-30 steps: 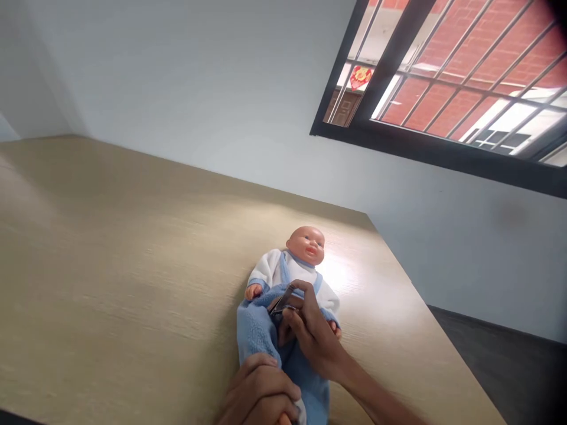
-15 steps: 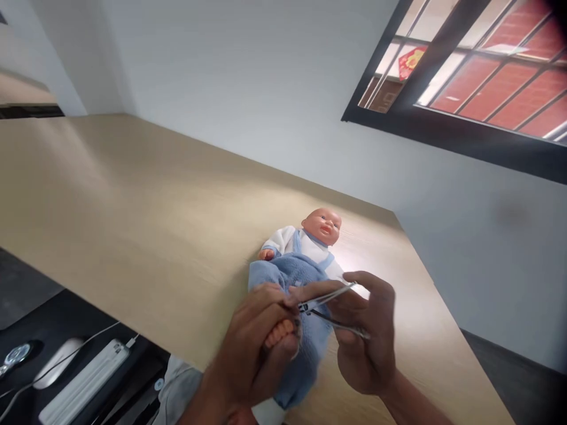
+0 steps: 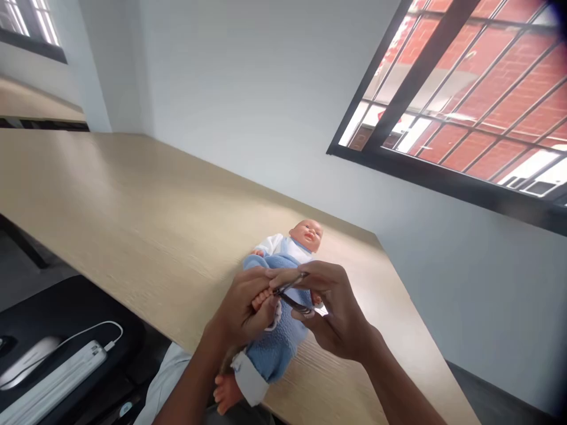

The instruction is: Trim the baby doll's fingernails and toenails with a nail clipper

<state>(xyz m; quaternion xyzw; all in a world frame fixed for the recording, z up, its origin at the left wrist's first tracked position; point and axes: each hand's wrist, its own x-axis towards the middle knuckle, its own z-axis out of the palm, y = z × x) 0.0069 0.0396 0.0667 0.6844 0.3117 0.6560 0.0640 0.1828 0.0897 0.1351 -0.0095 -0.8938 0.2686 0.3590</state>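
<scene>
A baby doll [image 3: 283, 348] in blue overalls and a white top lies on its back on the wooden table [image 3: 146, 218], head toward the wall. My left hand [image 3: 239, 307] is wrapped around one of the doll's feet [image 3: 262, 298], with its toes showing between my fingers and thumb. Between thumb and fingers, my right hand [image 3: 341, 313] holds a metal nail clipper [image 3: 296, 304], its lever raised. The clipper's jaws are at the toes; whether they touch is too small to tell. The doll's other foot [image 3: 227, 392] hangs near the table's front edge.
A black chair seat [image 3: 84, 301] below the table at left carries a white power strip [image 3: 62, 383], a white mouse-like object [image 3: 31, 360] and a cable. The wall [image 3: 248, 100] and a barred window [image 3: 478, 106] stand behind the table.
The view has shifted, and the doll and both hands appear smaller and further left. My right hand has closed in on the clipper, whose jaws now sit at the toes. The doll's other foot now shows.
</scene>
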